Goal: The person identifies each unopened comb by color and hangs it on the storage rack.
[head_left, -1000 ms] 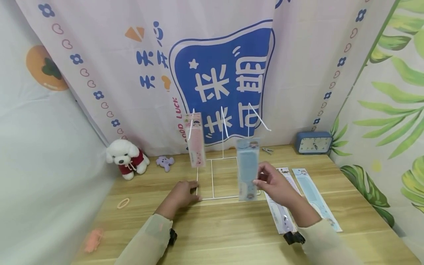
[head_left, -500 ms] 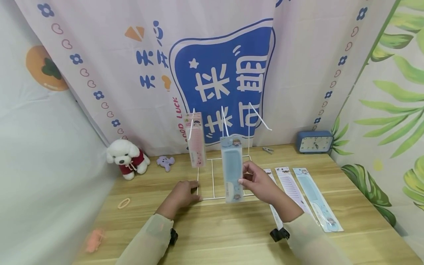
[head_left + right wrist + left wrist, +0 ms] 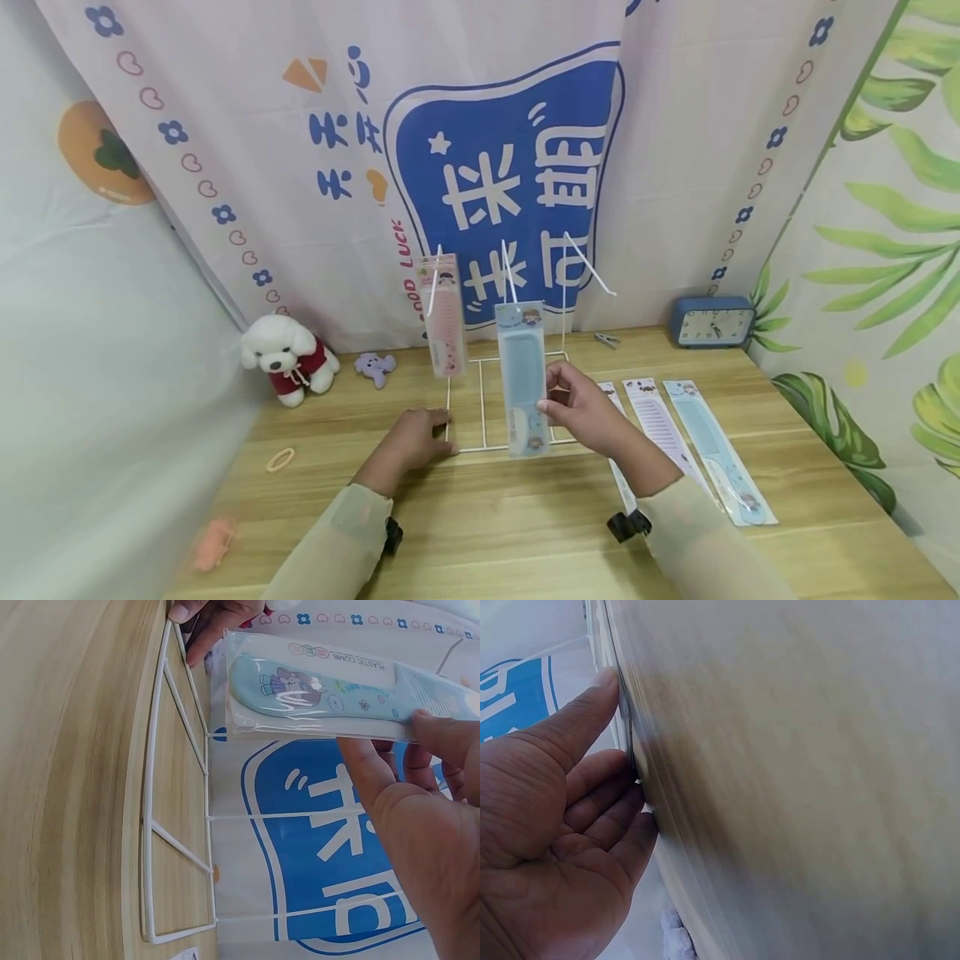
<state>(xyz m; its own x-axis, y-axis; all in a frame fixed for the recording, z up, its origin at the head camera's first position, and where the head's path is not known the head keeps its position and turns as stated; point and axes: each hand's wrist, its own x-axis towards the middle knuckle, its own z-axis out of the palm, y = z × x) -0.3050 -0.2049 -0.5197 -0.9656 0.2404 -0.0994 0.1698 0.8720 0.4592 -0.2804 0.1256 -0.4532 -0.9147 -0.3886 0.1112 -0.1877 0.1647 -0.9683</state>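
Note:
My right hand (image 3: pixel 588 412) pinches the right edge of a packaged blue comb (image 3: pixel 523 375), upright in front of the white wire rack (image 3: pixel 482 408). The pack's top meets the tip of the rack's middle hook (image 3: pixel 511 279); whether the hook passes through it I cannot tell. In the right wrist view, the thumb and fingers hold the comb's clear wrapper near the handle. My left hand (image 3: pixel 408 442) holds the front left corner of the rack's base, thumb at the front wire and fingers at the side. Pink packaged combs (image 3: pixel 448 325) hang on the left hook.
Right of the rack lie a purple packaged comb (image 3: pixel 663 433), a blue one (image 3: pixel 720 454) and another pack (image 3: pixel 624 487) partly behind my forearm. A clock (image 3: pixel 711 323), clip (image 3: pixel 606 340), plush dog (image 3: pixel 288 358), purple toy (image 3: pixel 373 368), hair tie (image 3: pixel 280 460) and pink item (image 3: pixel 214 543) stand around.
My right hand has carried the blue comb left, from below the right hook to the middle hook, then raised it slightly. My left hand stays at the rack's corner.

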